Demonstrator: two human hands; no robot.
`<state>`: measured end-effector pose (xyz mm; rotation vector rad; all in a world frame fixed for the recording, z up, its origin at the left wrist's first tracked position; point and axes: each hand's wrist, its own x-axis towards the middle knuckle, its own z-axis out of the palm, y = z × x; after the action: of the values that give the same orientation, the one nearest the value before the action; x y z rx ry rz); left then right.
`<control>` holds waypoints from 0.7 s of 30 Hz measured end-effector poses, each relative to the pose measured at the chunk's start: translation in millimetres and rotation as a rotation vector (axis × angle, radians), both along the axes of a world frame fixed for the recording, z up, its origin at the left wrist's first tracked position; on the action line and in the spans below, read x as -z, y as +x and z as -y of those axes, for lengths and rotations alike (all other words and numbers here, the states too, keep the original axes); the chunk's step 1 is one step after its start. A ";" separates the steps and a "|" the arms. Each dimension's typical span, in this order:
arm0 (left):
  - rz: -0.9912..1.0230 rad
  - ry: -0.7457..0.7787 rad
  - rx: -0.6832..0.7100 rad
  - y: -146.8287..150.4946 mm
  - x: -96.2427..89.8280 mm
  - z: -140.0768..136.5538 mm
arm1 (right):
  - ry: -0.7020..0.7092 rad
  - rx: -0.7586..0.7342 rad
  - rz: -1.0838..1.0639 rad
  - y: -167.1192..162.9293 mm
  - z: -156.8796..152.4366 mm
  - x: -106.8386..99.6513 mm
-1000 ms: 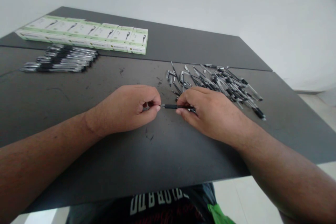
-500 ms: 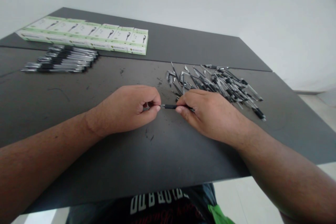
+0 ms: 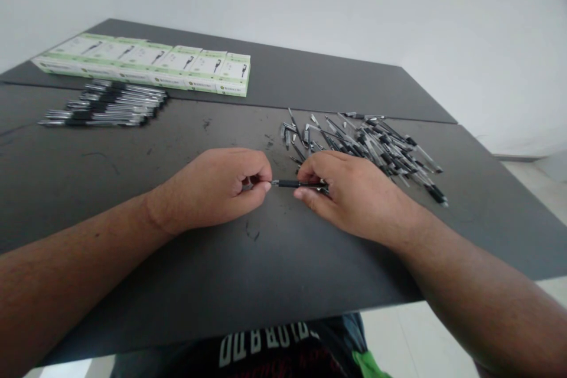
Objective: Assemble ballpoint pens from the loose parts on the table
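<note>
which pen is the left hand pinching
The black-gripped pen spanning from the left hand to the right hand; unlike it, the others lie on the table, in the bundle or heap.

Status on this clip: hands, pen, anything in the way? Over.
Left grip pinching one end of pen. Right grip about other end, closure unclear. Loose pen parts beyond right; nothing visibly blocking.

A slim pen (image 3: 287, 183), black-sleeved, pale-tipped at left, crosswise and nearly level between left grip (image 3: 221, 187) and right grip (image 3: 354, 192).
</note>
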<state>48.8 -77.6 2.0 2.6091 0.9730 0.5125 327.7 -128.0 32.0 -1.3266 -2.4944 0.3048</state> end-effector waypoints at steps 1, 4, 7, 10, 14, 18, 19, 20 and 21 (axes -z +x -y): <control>0.001 -0.003 0.000 0.0 0.1 -0.1 | -0.002 0.006 0.009 -0.2 -0.1 0.0; -0.008 -0.011 -0.005 0.4 -0.6 -0.2 | -0.037 0.014 0.046 -1.5 -0.3 -1.7; -0.015 -0.002 -0.007 0.7 -1.4 -0.4 | -0.051 -0.001 0.038 -2.0 -0.2 -3.2; -0.017 0.004 -0.010 0.4 -1.5 -0.5 | -0.035 -0.007 0.010 -1.1 -0.2 -3.4; -0.013 -0.003 -0.008 0.3 -1.3 -0.5 | -0.037 0.005 0.038 -1.3 -0.4 -3.8; -0.016 -0.007 -0.011 0.6 -2.0 -0.2 | -0.058 0.002 0.044 -2.1 -0.3 -4.4; -0.020 -0.007 -0.012 0.7 -2.3 0.0 | -0.054 0.000 0.035 -1.9 -0.2 -4.2; -0.025 -0.007 -0.014 0.7 -2.5 0.1 | -0.047 -0.002 0.025 -1.6 -0.2 -4.0; -0.030 -0.007 -0.014 0.7 -2.8 0.2 | -0.039 -0.001 0.020 -1.2 -0.2 -3.7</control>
<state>49.6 -77.7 4.8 2.6127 1.0012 0.4742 326.5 -127.8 35.7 -1.3497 -2.5178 0.3439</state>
